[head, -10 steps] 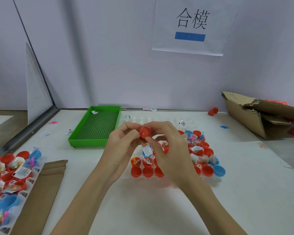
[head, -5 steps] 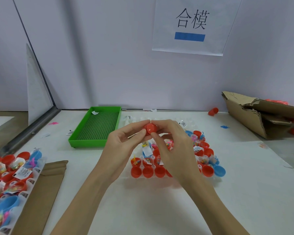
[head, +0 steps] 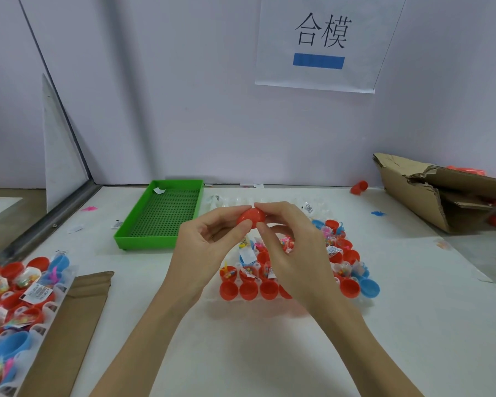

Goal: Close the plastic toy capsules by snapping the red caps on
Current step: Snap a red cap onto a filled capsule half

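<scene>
White worktable [head: 413,325] against a pale partition. Raised above it, 1 red capsule [head: 251,216] is pinched between both hands: left hand [head: 204,250] and right hand [head: 291,253], each clamped on 1 end by thumb and fingertips. It looks light, stiff and slick; squeeze across the seam. Below sits the clear tray [head: 367,300] of open capsules, with a green tray [head: 155,240] beyond.

A tray of capsules [head: 295,287] sits mid-table, under both hands [head: 204,253], which hold one capsule [head: 251,217] above it. A mesh tray [head: 161,216] lies behind-left, another capsule tray [head: 15,305] at the left edge beside cardboard [head: 69,325]. A torn box [head: 430,193] lies far right.
</scene>
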The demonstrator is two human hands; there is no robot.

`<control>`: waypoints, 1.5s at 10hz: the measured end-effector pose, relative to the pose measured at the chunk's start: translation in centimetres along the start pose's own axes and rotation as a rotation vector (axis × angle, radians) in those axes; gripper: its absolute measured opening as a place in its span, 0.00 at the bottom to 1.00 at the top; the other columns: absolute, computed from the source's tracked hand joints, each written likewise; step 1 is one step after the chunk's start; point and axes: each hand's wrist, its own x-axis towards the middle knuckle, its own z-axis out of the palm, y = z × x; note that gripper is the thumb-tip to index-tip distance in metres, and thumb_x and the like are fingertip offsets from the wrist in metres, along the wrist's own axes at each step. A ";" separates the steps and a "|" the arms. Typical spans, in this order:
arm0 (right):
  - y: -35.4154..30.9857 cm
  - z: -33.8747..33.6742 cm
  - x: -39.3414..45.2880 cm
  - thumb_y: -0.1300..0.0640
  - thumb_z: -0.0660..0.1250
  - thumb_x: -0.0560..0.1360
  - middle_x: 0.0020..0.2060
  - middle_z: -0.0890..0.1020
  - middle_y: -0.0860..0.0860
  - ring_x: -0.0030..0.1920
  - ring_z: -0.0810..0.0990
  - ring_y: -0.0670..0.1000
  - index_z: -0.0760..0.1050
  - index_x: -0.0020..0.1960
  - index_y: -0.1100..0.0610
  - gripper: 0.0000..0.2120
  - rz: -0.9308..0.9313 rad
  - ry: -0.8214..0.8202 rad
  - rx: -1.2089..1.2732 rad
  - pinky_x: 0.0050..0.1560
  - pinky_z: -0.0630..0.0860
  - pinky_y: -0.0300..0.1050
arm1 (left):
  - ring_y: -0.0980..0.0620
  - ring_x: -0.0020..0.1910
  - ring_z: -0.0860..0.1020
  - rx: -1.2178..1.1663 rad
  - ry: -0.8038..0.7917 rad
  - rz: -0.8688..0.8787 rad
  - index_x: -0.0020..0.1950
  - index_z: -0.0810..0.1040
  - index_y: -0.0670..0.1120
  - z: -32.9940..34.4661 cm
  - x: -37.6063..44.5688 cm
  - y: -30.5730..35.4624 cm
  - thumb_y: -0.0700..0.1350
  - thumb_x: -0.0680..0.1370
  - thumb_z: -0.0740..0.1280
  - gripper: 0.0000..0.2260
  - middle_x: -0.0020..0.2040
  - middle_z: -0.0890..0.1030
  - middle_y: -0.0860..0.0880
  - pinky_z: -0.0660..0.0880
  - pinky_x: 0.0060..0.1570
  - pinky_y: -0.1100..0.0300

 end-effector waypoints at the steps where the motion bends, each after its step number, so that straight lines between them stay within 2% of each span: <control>1: -0.1 -0.1 0.1 0.61 0.68 0.81 0.55 0.81 0.41 0.57 0.80 0.40 0.78 0.60 0.47 0.11 0.054 -0.010 0.080 0.55 0.75 0.29 | 0.54 0.55 0.86 -0.039 -0.021 0.006 0.58 0.86 0.47 0.1 0.0 0.1 0.39 0.76 0.74 0.11 0.53 0.88 0.50 0.78 0.54 0.68; 2: -0.3 -0.3 0.1 0.61 0.67 0.81 0.56 0.82 0.44 0.57 0.81 0.43 0.78 0.60 0.47 0.12 0.092 -0.021 0.180 0.54 0.77 0.32 | 0.52 0.57 0.86 -0.066 -0.022 0.001 0.59 0.86 0.47 0.0 -0.1 0.2 0.42 0.74 0.75 0.13 0.54 0.88 0.50 0.79 0.56 0.67; 4: -0.2 -0.4 0.1 0.60 0.68 0.81 0.55 0.81 0.41 0.56 0.80 0.40 0.78 0.59 0.44 0.13 0.044 -0.022 0.086 0.54 0.75 0.29 | 0.52 0.56 0.86 -0.067 -0.017 -0.010 0.59 0.86 0.47 -0.1 -0.1 0.2 0.44 0.74 0.75 0.14 0.54 0.88 0.49 0.79 0.56 0.66; 5: -0.2 -0.2 0.0 0.62 0.68 0.81 0.55 0.80 0.43 0.56 0.79 0.38 0.79 0.63 0.50 0.13 -0.003 0.007 -0.011 0.55 0.74 0.28 | 0.51 0.56 0.86 -0.078 -0.002 -0.024 0.58 0.87 0.46 0.0 -0.1 0.2 0.44 0.73 0.76 0.14 0.54 0.88 0.49 0.79 0.55 0.66; 6: -0.6 0.3 -0.4 0.60 0.69 0.79 0.59 0.79 0.45 0.58 0.77 0.39 0.75 0.68 0.54 0.17 -0.024 -0.044 -0.072 0.58 0.74 0.30 | 0.51 0.56 0.86 -0.088 0.005 -0.051 0.56 0.89 0.49 0.2 -0.2 0.3 0.48 0.73 0.77 0.12 0.54 0.88 0.48 0.79 0.54 0.66; 7: -0.8 0.9 -1.1 0.54 0.72 0.78 0.60 0.80 0.47 0.57 0.77 0.42 0.72 0.70 0.56 0.22 0.024 -0.068 -0.170 0.59 0.72 0.30 | 0.49 0.54 0.87 -0.115 0.002 -0.104 0.54 0.89 0.50 0.8 -0.4 0.4 0.51 0.71 0.78 0.13 0.52 0.88 0.47 0.80 0.54 0.64; 8: -1.1 1.1 -1.3 0.56 0.71 0.77 0.55 0.82 0.51 0.53 0.81 0.50 0.76 0.65 0.58 0.18 0.091 0.025 -0.209 0.54 0.76 0.40 | 0.49 0.53 0.87 -0.122 0.015 -0.149 0.52 0.90 0.49 1.5 -0.6 0.2 0.52 0.70 0.78 0.14 0.51 0.89 0.46 0.81 0.53 0.64; 9: -1.0 1.3 -1.2 0.53 0.67 0.75 0.52 0.82 0.51 0.51 0.80 0.50 0.78 0.63 0.59 0.18 0.108 0.038 -0.206 0.51 0.73 0.38 | 0.48 0.53 0.87 -0.153 0.046 -0.180 0.52 0.90 0.48 1.9 -0.7 0.1 0.51 0.70 0.78 0.14 0.50 0.89 0.45 0.81 0.53 0.63; 10: -0.5 1.7 -1.3 0.52 0.65 0.75 0.52 0.82 0.51 0.50 0.80 0.49 0.78 0.62 0.59 0.18 0.082 0.050 -0.190 0.51 0.75 0.39 | 0.47 0.53 0.87 -0.172 0.058 -0.216 0.52 0.90 0.48 2.0 -0.8 0.1 0.49 0.72 0.77 0.11 0.51 0.89 0.44 0.82 0.55 0.60; 11: 0.4 2.2 -1.3 0.47 0.61 0.75 0.51 0.82 0.49 0.48 0.78 0.45 0.77 0.62 0.57 0.20 0.073 0.059 -0.193 0.49 0.74 0.35 | 0.48 0.54 0.87 -0.173 0.056 -0.232 0.53 0.89 0.48 2.3 -0.9 0.1 0.49 0.73 0.77 0.11 0.51 0.89 0.45 0.82 0.56 0.61; 12: 1.1 2.6 -1.3 0.45 0.59 0.75 0.51 0.81 0.47 0.47 0.75 0.41 0.77 0.62 0.55 0.21 0.075 0.065 -0.191 0.48 0.72 0.30 | 0.49 0.54 0.87 -0.220 0.070 -0.247 0.53 0.89 0.46 2.5 -1.1 0.2 0.50 0.72 0.77 0.13 0.52 0.88 0.44 0.81 0.53 0.64; 13: 1.9 2.9 -1.3 0.48 0.63 0.79 0.58 0.80 0.47 0.57 0.78 0.43 0.73 0.68 0.53 0.20 0.075 0.012 -0.190 0.58 0.74 0.36 | 0.50 0.49 0.87 -0.254 0.100 -0.303 0.52 0.89 0.43 2.6 -1.1 0.2 0.46 0.74 0.77 0.10 0.50 0.88 0.42 0.81 0.47 0.64; 14: 2.4 2.9 -1.4 0.50 0.66 0.81 0.61 0.79 0.46 0.61 0.77 0.44 0.69 0.70 0.51 0.19 0.077 -0.008 -0.204 0.62 0.71 0.33 | 0.52 0.39 0.83 -0.319 0.096 -0.383 0.50 0.88 0.40 2.4 -1.1 0.3 0.45 0.76 0.75 0.09 0.43 0.86 0.42 0.79 0.35 0.64; 15: 2.3 2.9 -1.4 0.51 0.66 0.81 0.61 0.79 0.46 0.61 0.77 0.43 0.69 0.70 0.51 0.19 0.087 -0.004 -0.195 0.62 0.71 0.33 | 0.53 0.35 0.82 -0.350 0.081 -0.447 0.46 0.87 0.41 2.4 -1.0 0.5 0.43 0.78 0.74 0.07 0.39 0.84 0.43 0.77 0.31 0.64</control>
